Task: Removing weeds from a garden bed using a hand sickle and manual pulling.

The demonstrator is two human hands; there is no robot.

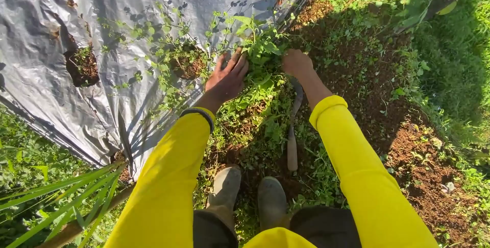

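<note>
At the edge of the silver plastic mulch sheet (61,13), both hands work in a clump of green weeds (260,49). The left hand (228,78) lies palm-down with its fingers spread apart, pressing against the left side of the clump; it is flat on the foliage rather than clamped around it. The right hand (296,63) is curled into a fist at the right side of the same clump, fingers together; whether stems are enclosed in the fist cannot be determined, as leaves hide the fingertips. Both arms wear yellow sleeves (168,186).

A sickle (292,140) with a pale wooden handle lies on the soil between the two forearms, just beneath the right wrist, blade pointing toward the weeds. Neither hand touches it.

The sheet has round planting holes (84,66) exposing brown soil, with thin stems growing from them. Two boots (250,194) stand below the sickle. Bare brown earth (367,89) lies to the right, bordered by grass (454,54). Long narrow leaves (56,197) cross the lower left corner.
</note>
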